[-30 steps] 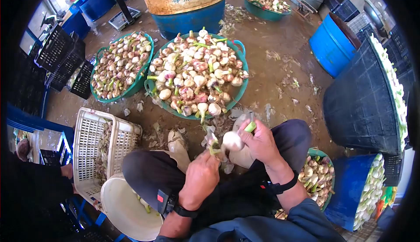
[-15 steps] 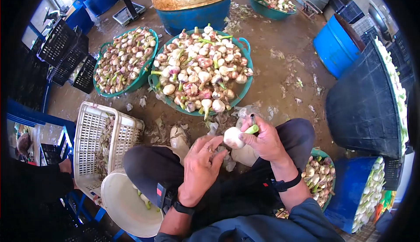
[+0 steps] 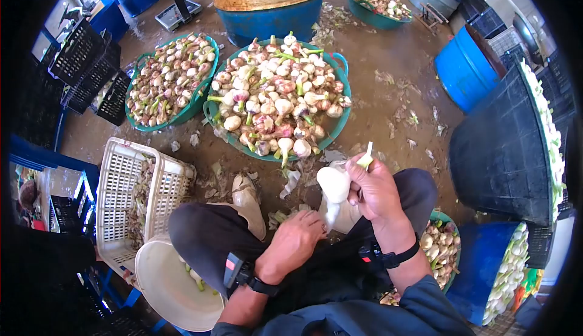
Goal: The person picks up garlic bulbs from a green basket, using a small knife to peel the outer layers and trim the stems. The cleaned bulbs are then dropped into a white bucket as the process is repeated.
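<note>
The right hand is raised above the right knee, wrist bent back and palm turned toward ten o'clock. Its fingers and thumb are clenched around a peeled white garlic bulb. The bulb sits at the hand's nine o'clock, clear of the ground, and its cut green stem pokes up at twelve o'clock past the knuckles. A pale strip of skin hangs from the bulb toward six o'clock.

The left hand lies lower, at seven o'clock from the bulb, between the knees. It is knuckles-up with the fingers curled, their tips at the strip's lower end. Whether it pinches the strip or merely touches it cannot be told. Each forearm wears a black wristband – the left one with a red mark, the right one plain.

At twelve o'clock from the hands stands a large green tub heaped with unpeeled garlic, and a second green tub, also full, is just beside it at ten o'clock. A white slatted basket holding husks lies at nine o'clock, and a white bucket touches its near end at seven o'clock. A smaller tub of garlic sits at four o'clock by the right knee, next to a blue crate of peeled bulbs. Loose husks litter the wet floor around a pale shoe.
</note>
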The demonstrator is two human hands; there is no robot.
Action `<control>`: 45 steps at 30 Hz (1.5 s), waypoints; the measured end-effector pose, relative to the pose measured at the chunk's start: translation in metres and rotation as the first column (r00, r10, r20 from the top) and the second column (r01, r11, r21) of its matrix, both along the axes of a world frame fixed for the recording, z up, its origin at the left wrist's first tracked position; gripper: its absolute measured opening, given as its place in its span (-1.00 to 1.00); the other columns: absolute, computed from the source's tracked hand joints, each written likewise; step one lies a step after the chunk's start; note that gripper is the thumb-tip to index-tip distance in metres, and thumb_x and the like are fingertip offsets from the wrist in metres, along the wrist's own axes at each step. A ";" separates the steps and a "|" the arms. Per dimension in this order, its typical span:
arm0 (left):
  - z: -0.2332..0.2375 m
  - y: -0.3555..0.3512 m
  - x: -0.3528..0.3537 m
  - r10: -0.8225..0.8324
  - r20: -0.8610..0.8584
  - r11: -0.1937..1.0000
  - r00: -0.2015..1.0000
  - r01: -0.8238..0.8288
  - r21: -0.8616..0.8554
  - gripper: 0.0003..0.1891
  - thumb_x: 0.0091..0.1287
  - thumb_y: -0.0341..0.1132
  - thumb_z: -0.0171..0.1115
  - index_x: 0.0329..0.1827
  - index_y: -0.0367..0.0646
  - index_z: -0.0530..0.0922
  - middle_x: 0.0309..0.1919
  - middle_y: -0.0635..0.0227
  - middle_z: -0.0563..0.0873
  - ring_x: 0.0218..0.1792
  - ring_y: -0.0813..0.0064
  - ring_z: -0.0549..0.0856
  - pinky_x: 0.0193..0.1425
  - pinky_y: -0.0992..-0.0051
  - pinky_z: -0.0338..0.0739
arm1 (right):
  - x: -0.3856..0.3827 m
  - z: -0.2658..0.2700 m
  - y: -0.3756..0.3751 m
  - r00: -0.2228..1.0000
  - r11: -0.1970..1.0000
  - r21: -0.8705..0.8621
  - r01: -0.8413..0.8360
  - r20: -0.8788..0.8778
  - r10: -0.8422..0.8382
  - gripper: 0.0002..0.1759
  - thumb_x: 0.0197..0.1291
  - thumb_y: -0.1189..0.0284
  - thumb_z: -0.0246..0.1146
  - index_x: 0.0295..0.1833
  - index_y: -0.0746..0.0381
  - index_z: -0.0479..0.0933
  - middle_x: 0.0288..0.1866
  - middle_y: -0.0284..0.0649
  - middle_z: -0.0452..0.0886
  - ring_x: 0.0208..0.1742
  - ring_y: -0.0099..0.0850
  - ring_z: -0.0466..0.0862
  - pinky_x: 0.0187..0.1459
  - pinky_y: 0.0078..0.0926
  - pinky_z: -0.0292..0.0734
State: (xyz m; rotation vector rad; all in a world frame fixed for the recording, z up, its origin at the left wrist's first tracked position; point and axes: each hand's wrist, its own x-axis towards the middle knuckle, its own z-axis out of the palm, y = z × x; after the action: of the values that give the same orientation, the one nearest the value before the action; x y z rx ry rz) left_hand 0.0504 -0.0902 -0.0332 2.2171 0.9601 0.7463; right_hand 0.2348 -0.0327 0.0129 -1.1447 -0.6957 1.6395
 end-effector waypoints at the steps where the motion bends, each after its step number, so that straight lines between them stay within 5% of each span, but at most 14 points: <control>1: -0.007 -0.005 0.002 -0.004 -0.127 0.999 0.992 -0.002 -0.045 -0.95 0.08 -0.46 0.19 -0.39 -0.22 0.55 -0.35 0.22 0.58 -0.23 0.19 0.60 -0.14 0.31 0.54 | 0.000 0.006 0.004 0.993 0.997 -0.058 0.060 -0.101 -0.065 -0.82 0.25 0.35 0.28 -0.21 0.20 0.44 -0.50 -0.41 0.44 -0.60 -0.65 0.39 -0.67 -0.65 0.30; 11: -0.034 -0.019 0.000 -0.020 -0.378 0.992 0.926 -0.028 -0.122 -0.74 0.08 -0.46 0.11 -0.15 -0.18 0.61 -0.26 0.18 0.64 -0.10 0.21 0.64 0.04 0.35 0.52 | -0.051 0.028 0.041 0.974 0.976 -0.072 -0.204 0.089 0.210 -0.76 0.17 0.44 0.35 -0.23 0.16 0.36 -0.56 -0.44 0.38 -0.65 -0.68 0.34 -0.72 -0.69 0.22; 13: -0.037 -0.019 -0.003 0.034 -0.336 0.999 0.941 -0.044 -0.022 -0.84 0.10 -0.44 0.11 -0.26 -0.18 0.58 -0.34 0.18 0.64 -0.21 0.25 0.66 -0.15 0.32 0.54 | -0.084 0.038 0.042 0.932 0.941 -0.049 -0.334 0.130 0.338 -0.77 0.18 0.45 0.33 -0.24 0.15 0.37 -0.54 -0.42 0.42 -0.66 -0.67 0.35 -0.72 -0.70 0.24; 15: -0.047 -0.023 -0.001 0.046 -0.399 0.998 0.916 -0.023 0.062 -0.84 0.14 -0.42 0.09 -0.24 -0.16 0.58 -0.34 0.21 0.64 -0.23 0.33 0.66 -0.16 0.35 0.53 | -0.123 0.047 0.037 0.861 0.861 -0.024 -0.508 -0.056 0.506 -0.79 0.14 0.56 0.31 -0.22 0.15 0.39 -0.43 -0.34 0.49 -0.68 -0.67 0.36 -0.72 -0.72 0.23; 19: -0.082 -0.042 0.004 0.063 -0.473 0.997 0.879 -0.038 0.063 -0.78 0.21 -0.38 0.06 -0.12 -0.13 0.59 -0.29 0.27 0.64 -0.18 0.40 0.65 -0.01 0.38 0.51 | -0.206 0.073 0.004 0.676 0.587 0.373 -0.718 0.177 0.715 -0.64 0.04 0.35 0.46 -0.16 0.17 0.43 -0.34 -0.45 0.47 -0.38 -0.74 0.40 -0.37 -0.67 0.39; 21: -0.077 -0.040 0.002 0.089 -0.327 0.994 0.941 -0.102 -0.025 -0.80 0.21 -0.39 0.06 -0.14 -0.15 0.58 -0.31 0.25 0.63 -0.21 0.35 0.66 -0.06 0.35 0.52 | -0.211 0.087 0.006 0.488 0.465 0.200 -0.862 0.087 0.868 -0.57 -0.02 0.28 0.50 -0.14 0.17 0.44 -0.29 -0.48 0.47 -0.26 -0.76 0.38 -0.20 -0.67 0.38; 25: -0.041 -0.028 -0.010 0.076 -0.142 0.990 0.987 -0.091 -0.109 -0.83 0.21 -0.41 0.05 -0.19 -0.19 0.55 -0.34 0.20 0.63 -0.26 0.27 0.67 -0.15 0.29 0.55 | -0.187 0.046 0.052 0.649 0.639 0.173 -0.749 0.382 0.658 -0.69 0.18 0.19 0.32 -0.27 0.21 0.46 -0.52 -0.43 0.42 -0.48 -0.66 0.38 -0.40 -0.59 0.36; 29: 0.011 -0.017 -0.029 -0.008 -0.212 0.994 0.977 -0.015 -0.106 -0.85 0.21 -0.40 0.06 -0.21 -0.24 0.52 -0.37 0.17 0.62 -0.28 0.21 0.66 -0.20 0.30 0.55 | -0.123 0.029 0.097 0.632 0.674 -0.251 -0.695 0.234 0.739 -0.68 0.33 0.17 0.16 -0.22 0.24 0.49 -0.63 -0.39 0.43 -0.71 -0.67 0.32 -0.67 -0.64 0.24; 32: 0.026 -0.009 -0.038 0.017 -0.121 0.977 0.993 -0.042 -0.209 -0.86 0.19 -0.39 0.12 -0.22 -0.22 0.54 -0.33 0.19 0.63 -0.24 0.23 0.65 -0.19 0.31 0.55 | -0.078 0.000 0.116 0.629 0.604 -0.187 -0.775 -0.129 0.767 -0.63 0.36 0.13 0.10 -0.15 0.26 0.51 -0.59 -0.32 0.52 -0.63 -0.60 0.49 -0.66 -0.61 0.34; 35: 0.033 0.001 -0.044 0.077 -0.115 0.991 0.990 -0.089 -0.103 -0.87 0.23 -0.36 0.11 -0.19 -0.16 0.49 -0.45 0.27 0.62 -0.40 0.32 0.67 -0.41 0.42 0.57 | -0.072 -0.050 0.112 0.334 0.402 -0.504 -0.764 0.225 0.915 -0.69 0.37 0.19 0.05 -0.11 0.21 0.53 -0.47 -0.24 0.62 -0.49 -0.47 0.63 -0.56 -0.46 0.46; 36: 0.031 0.002 -0.043 0.068 -0.082 0.988 0.994 -0.079 -0.132 -0.87 0.24 -0.35 0.12 -0.20 -0.17 0.50 -0.44 0.27 0.61 -0.39 0.30 0.67 -0.39 0.40 0.57 | -0.056 -0.086 0.108 -0.170 0.228 -0.504 -0.833 0.626 0.761 -0.73 0.34 0.25 0.04 -0.10 0.18 0.54 -0.40 -0.19 0.65 -0.41 -0.40 0.66 -0.47 -0.36 0.51; 37: 0.027 0.001 -0.043 0.064 -0.051 0.985 0.997 -0.071 -0.157 -0.87 0.24 -0.35 0.12 -0.20 -0.17 0.51 -0.42 0.26 0.61 -0.38 0.29 0.67 -0.37 0.38 0.57 | -0.043 -0.113 0.108 -0.559 0.059 -0.588 -0.806 0.791 0.247 -0.76 0.32 0.30 0.03 -0.09 0.15 0.56 -0.32 -0.14 0.67 -0.32 -0.32 0.70 -0.39 -0.27 0.55; 41: 0.022 0.003 -0.045 0.069 0.022 0.954 0.997 -0.060 -0.293 -0.77 0.23 -0.38 0.10 -0.07 -0.19 0.55 -0.28 0.12 0.62 -0.27 0.20 0.65 -0.24 0.30 0.55 | -0.061 -0.074 0.147 -0.130 0.452 -0.478 -0.753 0.782 0.610 -0.78 0.16 0.36 0.12 -0.14 0.18 0.57 -0.30 -0.05 0.64 -0.28 -0.17 0.65 -0.23 -0.17 0.55; 45: 0.021 0.011 -0.039 0.156 0.045 0.951 0.987 -0.138 -0.276 -0.87 0.12 -0.38 0.12 -0.28 -0.17 0.54 -0.35 0.11 0.57 -0.29 0.12 0.60 -0.23 0.23 0.51 | -0.032 -0.083 0.205 -0.195 0.464 -0.313 -0.829 0.939 0.285 -0.85 0.12 0.43 0.17 -0.19 0.17 0.57 -0.38 -0.11 0.61 -0.32 -0.20 0.64 -0.25 -0.20 0.54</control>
State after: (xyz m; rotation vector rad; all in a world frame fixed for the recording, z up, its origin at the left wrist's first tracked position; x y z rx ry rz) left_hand 0.0109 -0.0791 -0.0121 1.8876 1.1318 0.7026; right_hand 0.2033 0.1722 -0.0702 -1.5174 -2.8200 0.9302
